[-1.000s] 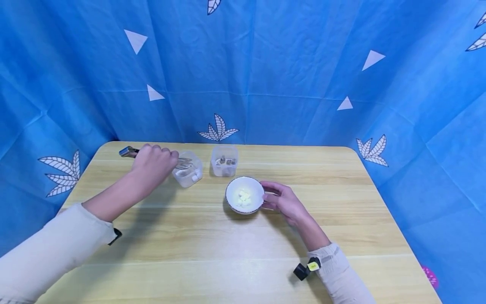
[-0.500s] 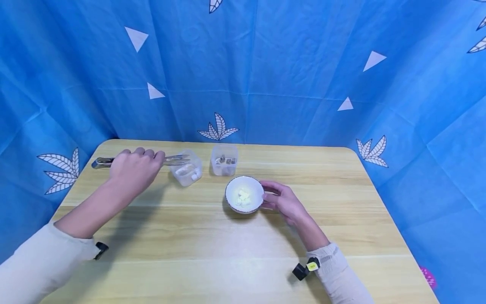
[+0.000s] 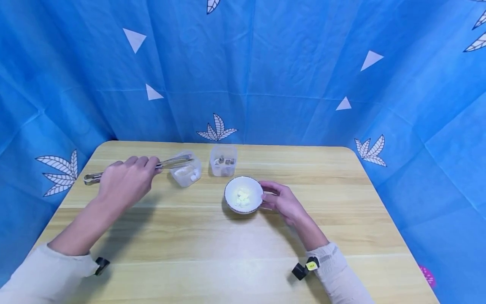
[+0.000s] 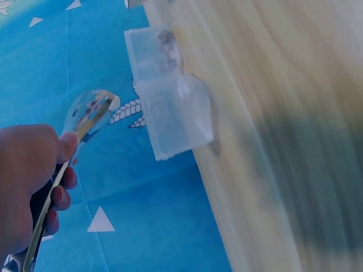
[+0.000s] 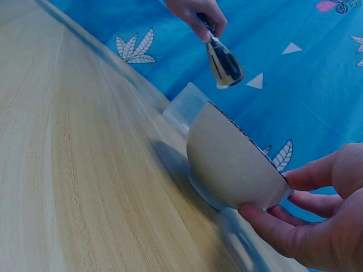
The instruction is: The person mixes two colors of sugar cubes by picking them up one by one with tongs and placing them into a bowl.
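Observation:
My left hand (image 3: 127,179) grips a pair of metal tongs (image 3: 172,164) around the middle, with its looped end out to the left. The tong tips overlap a clear plastic tub (image 3: 186,179) with white pieces in it, and in the left wrist view the tongs (image 4: 91,119) stand raised beside the tubs. With thumb and fingers my right hand (image 3: 282,202) holds the right side of a white bowl (image 3: 232,190) that has a dark rim. Several small white cubes (image 3: 243,198) lie in the bowl. The right wrist view shows the bowl's outside (image 5: 229,158) between thumb and fingers.
A second clear tub (image 3: 224,169) with small brownish pieces stands right of the first, near the back edge. A blue patterned curtain (image 3: 288,84) hangs behind the wooden table (image 3: 212,270).
My left hand has drawn back left and toward me with the tongs, whose tips have come up from inside the left tub. The right hand and bowl have stayed put.

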Action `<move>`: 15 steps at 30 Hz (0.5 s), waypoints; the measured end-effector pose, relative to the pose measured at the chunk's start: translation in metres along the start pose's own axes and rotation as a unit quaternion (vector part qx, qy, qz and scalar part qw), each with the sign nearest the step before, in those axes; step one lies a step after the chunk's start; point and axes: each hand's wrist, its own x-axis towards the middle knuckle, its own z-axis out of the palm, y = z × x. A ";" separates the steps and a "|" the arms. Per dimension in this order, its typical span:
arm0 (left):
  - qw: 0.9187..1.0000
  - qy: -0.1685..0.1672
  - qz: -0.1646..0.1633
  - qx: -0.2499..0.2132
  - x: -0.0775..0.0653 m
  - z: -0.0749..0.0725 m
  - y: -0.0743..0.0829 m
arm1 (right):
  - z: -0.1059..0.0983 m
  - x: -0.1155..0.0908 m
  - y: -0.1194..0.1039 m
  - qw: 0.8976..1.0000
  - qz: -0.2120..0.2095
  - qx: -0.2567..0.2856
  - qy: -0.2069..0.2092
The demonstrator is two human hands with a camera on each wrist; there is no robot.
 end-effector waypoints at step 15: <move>0.997 -0.011 -0.017 -0.080 0.009 -0.004 0.041 | -0.001 0.001 0.001 1.000 -0.004 0.006 -0.001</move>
